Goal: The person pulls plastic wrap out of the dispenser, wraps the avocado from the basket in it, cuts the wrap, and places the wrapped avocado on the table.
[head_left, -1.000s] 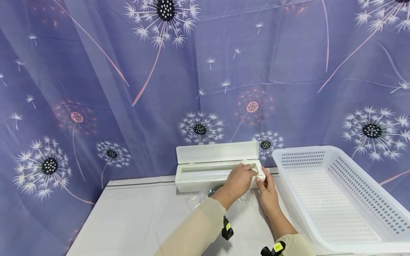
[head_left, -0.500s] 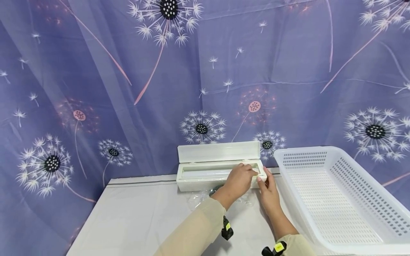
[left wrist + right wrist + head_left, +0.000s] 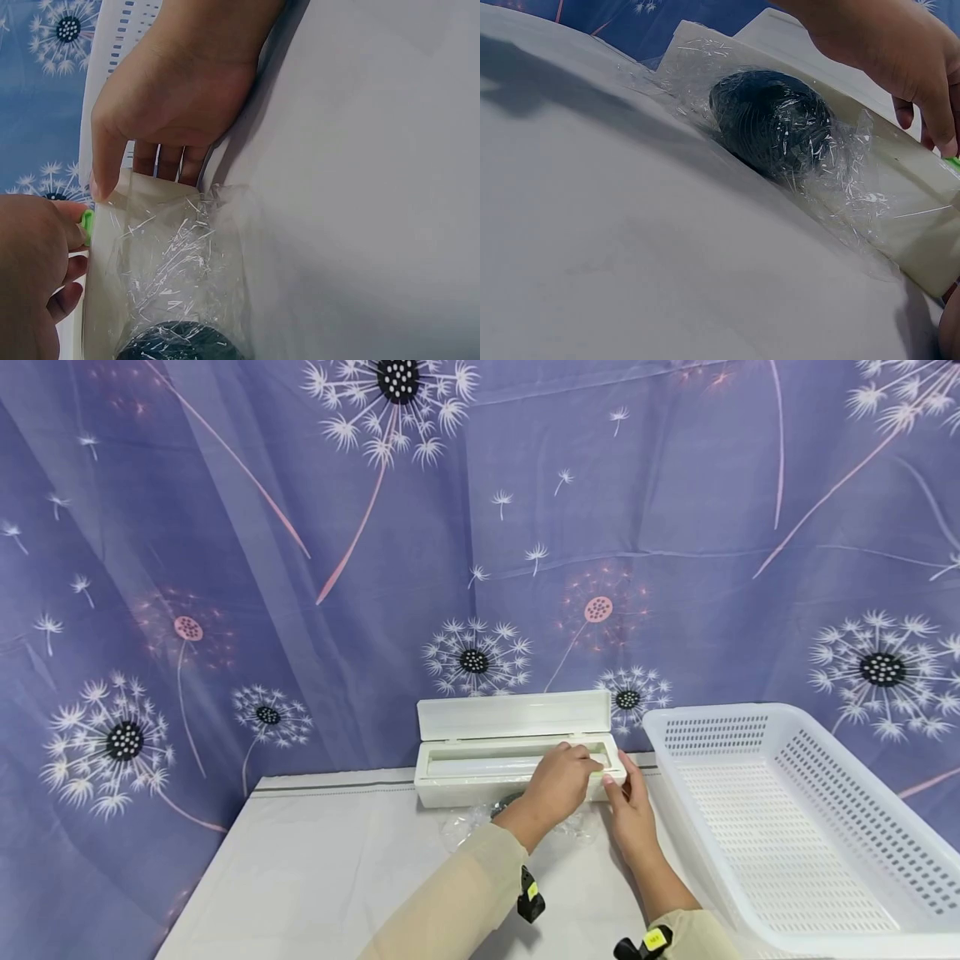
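A white cling-film box is seen at the far edge of the counter, with its lid stood up and open. The roll inside can be seen in the head view. A sheet of clear film has been pulled out over the front of the box and is laid over a dark round thing that sits on the counter just in front of the box. So the pulling out looks done. The film looks not yet cut from the roll, and the dark round thing is only partly covered, so cutting and wrapping seem to be left. The left hand is curled over the front edge of the box near its right end, and a small green piece seems to be pinched there, maybe the cutter's slider. The right hand is placed at the right end of the box; its thumb and fingers are pressed on the film and the box, with the fingers mostly straight. A white basket with holes is set at the right edge of the counter. No brand or words can be read on the box. Small yellow tags are worn at the wrists, but their writing is too small to read.
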Tool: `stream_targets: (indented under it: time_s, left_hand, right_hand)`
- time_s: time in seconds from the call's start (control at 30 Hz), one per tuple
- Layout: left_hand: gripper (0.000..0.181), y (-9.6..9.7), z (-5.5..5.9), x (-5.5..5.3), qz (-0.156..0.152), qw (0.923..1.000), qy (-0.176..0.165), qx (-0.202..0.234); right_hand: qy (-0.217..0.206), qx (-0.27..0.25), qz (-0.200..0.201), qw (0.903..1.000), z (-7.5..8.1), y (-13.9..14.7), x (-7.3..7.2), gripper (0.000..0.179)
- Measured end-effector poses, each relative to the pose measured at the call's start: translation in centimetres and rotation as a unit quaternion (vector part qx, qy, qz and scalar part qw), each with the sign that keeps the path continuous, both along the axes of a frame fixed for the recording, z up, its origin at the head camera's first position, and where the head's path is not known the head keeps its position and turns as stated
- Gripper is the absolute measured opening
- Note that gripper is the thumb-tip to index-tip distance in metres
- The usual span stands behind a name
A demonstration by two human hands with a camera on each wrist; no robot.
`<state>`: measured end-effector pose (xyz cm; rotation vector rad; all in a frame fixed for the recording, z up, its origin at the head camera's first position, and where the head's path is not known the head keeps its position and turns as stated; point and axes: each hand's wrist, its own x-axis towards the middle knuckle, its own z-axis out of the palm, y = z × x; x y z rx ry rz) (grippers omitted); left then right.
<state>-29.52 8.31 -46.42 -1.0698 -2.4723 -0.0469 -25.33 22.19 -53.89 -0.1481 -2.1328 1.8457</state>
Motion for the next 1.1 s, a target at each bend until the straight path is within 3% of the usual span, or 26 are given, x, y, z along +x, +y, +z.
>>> stream_targets:
  time_s: [0.47,1.1]
  left_hand:
    - [0.030,-0.28,-0.07,-0.17,0.009,0.9997,-0.011,-0.017]
    - [0.030,-0.76,-0.17,-0.32,0.009,0.9998,-0.018,-0.009]
  right_hand:
    - [-0.007,0.005,-0.001,1.0000,0.06,0.08,-0.02,0.060]
    - [0.003,-0.008,0.004,1.0000,0.16,-0.11,-0.02,0.061]
